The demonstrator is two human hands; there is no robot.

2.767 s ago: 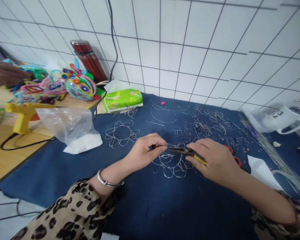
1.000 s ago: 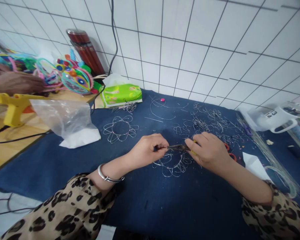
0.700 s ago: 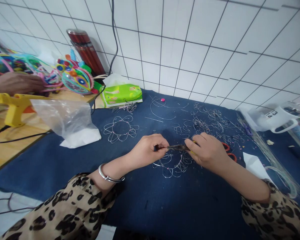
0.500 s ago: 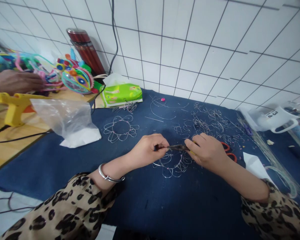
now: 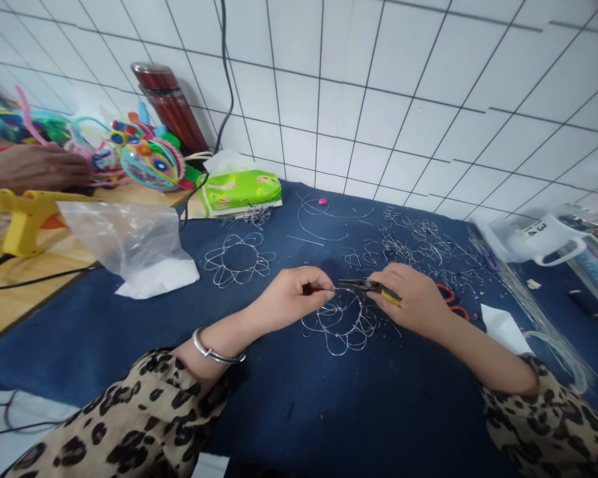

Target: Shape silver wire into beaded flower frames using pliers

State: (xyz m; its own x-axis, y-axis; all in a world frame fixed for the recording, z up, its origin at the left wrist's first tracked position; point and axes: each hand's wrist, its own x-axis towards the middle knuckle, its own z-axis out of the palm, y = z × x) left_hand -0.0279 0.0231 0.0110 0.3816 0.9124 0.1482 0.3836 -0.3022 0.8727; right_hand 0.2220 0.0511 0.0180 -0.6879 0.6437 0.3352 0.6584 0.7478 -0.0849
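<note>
My left hand [image 5: 303,292] pinches the upper left edge of a silver wire flower frame [image 5: 346,342], a ring with looped petals and small pink beads. In my right hand [image 5: 411,299] is a pair of needle-nose pliers [image 5: 361,285] with yellow grips, its jaws pointing left just above the frame. The plier tips stand slightly apart from my left fingertips. A second wire flower [image 5: 240,257] lies flat on the blue cloth, beyond my left wrist. Partly behind my right hand are red-handled scissors [image 5: 448,294].
Tangled wire scraps [image 5: 411,239] lie at the back right. A green tissue pack [image 5: 244,192], a red flask [image 5: 172,109] and a plastic bag [image 5: 144,245] stand left. A yellow glue gun [image 5: 22,219] lies near another person's hand [image 5: 40,166]. A white mug [image 5: 548,239] is right.
The plier jaws have drawn back from my left fingertips and now sit slightly higher, apart from them. My left hand keeps its pinch on the wire flower frame.
</note>
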